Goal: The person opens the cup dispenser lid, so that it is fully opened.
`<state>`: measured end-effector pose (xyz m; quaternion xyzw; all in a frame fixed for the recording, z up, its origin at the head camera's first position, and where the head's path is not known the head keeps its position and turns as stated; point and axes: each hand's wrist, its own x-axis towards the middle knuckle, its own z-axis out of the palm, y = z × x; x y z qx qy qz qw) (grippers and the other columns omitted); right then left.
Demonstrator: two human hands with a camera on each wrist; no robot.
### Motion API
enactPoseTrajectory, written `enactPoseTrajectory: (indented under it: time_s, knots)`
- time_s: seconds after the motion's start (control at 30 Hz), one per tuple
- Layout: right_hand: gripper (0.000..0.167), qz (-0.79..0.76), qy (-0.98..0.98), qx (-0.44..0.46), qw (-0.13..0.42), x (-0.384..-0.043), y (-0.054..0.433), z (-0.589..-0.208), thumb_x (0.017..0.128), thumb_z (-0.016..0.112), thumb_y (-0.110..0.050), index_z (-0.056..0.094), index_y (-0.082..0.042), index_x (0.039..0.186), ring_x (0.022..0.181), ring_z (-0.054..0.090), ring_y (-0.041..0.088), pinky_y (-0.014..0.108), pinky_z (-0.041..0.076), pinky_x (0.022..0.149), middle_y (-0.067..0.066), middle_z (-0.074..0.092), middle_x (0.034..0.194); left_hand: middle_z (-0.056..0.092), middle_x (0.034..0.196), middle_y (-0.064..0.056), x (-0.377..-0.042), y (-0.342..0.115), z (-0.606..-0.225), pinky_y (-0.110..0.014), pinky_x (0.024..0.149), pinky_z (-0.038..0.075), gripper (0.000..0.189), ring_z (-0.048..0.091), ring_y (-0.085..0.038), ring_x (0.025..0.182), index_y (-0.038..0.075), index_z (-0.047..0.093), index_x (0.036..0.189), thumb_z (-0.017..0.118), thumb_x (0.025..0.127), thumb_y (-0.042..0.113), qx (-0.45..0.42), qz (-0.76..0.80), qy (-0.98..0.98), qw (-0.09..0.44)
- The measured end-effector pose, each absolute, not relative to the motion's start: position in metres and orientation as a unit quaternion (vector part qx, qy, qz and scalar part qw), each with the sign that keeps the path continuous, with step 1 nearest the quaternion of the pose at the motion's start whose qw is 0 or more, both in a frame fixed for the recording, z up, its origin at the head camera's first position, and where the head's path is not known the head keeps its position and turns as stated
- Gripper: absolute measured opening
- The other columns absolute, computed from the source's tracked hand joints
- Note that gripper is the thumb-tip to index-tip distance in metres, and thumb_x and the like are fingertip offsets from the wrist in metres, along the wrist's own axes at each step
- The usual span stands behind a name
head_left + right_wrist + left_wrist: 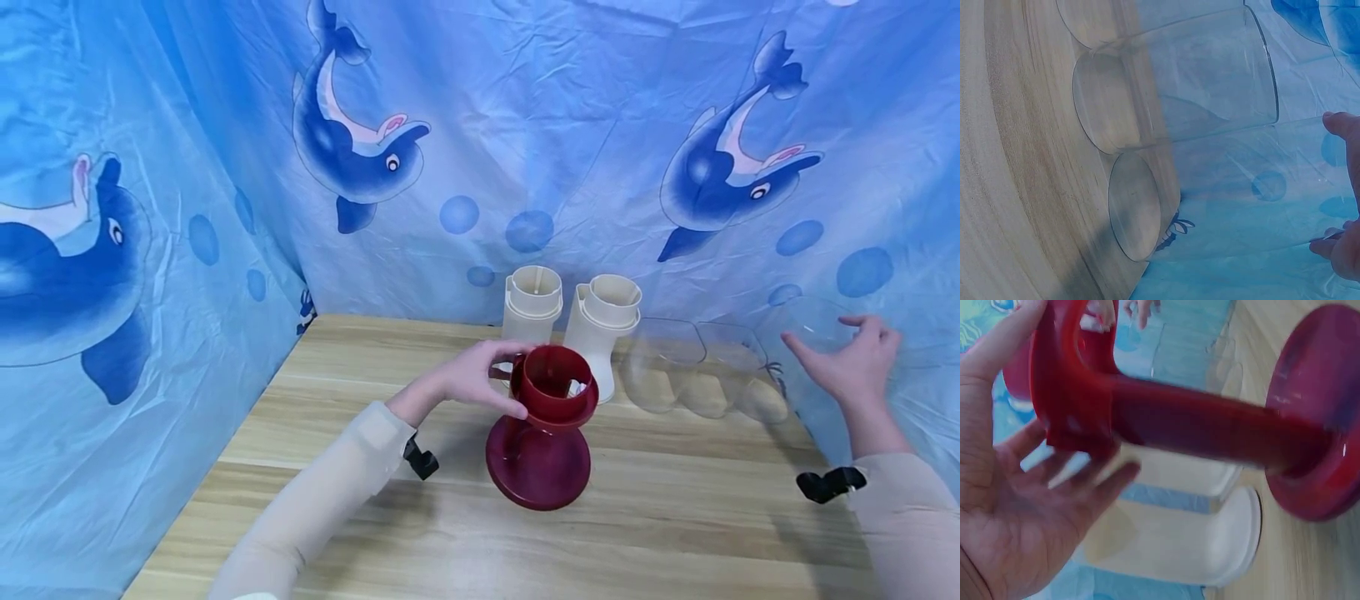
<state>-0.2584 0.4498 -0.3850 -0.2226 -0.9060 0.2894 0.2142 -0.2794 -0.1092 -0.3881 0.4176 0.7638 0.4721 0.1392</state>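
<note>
A glossy red stand (537, 471) has a round base, a post and a cup-like collar (557, 385) on top. My left hand (487, 379) holds the collar from its left side, thumb in front and fingers behind. In the left wrist view several fingers (1094, 497) spread below the collar, partly hidden by it. At the far right, my right hand (855, 358) spans the upper end of a clear cylinder (1229, 194), with fingertips at opposite sides of its wall. That cylinder's lower end (1135, 206) is at the table's right edge.
Behind the red stand are two cream boot-shaped tubes (600, 333) with open tops. Two more clear cylinders (663, 367) stand in a row left of the gripped one. The wooden table (352, 517) meets a blue dolphin-print curtain (480, 125) behind and at both sides.
</note>
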Motion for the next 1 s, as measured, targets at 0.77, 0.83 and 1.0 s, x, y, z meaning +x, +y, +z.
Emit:
enactPoseTrajectory:
  time_s: [0.77,0.83,1.0]
  knots:
    - [0.090,0.288,-0.908,-0.220,0.210,-0.255,0.452,-0.384,0.100,0.064,-0.050,0.023,0.005,0.158,0.146,0.022,0.058,0.070,0.037,0.099,0.034,0.005,0.166,0.066,0.146,-0.002,-0.264,-0.101,-0.369,-0.048,0.116,0.051,0.095,0.058,-0.020,0.136,0.012,0.058,0.151,0.098,0.069,0.034,0.406,0.408,0.818,0.012]
    - [0.090,0.288,-0.908,-0.220,0.209,-0.256,0.451,-0.384,0.101,0.064,-0.050,0.022,0.004,0.159,0.147,0.022,0.058,0.070,0.037,0.100,0.034,0.005,0.167,0.067,0.145,-0.001,-0.255,-0.096,-0.367,-0.044,0.110,0.054,0.100,0.058,-0.020,0.132,0.014,0.058,0.151,0.100,0.065,0.043,0.386,0.393,0.834,-0.027]
    - [0.091,0.290,-0.908,-0.221,0.206,-0.259,0.451,-0.385,0.100,0.064,-0.051,0.022,0.004,0.159,0.149,0.021,0.058,0.070,0.037,0.102,0.034,0.004,0.167,0.071,0.135,-0.001,-0.242,-0.085,-0.366,-0.036,0.100,0.059,0.093,0.065,-0.017,0.122,0.012,0.064,0.143,0.102,0.063,0.043,0.335,0.403,0.849,-0.067]
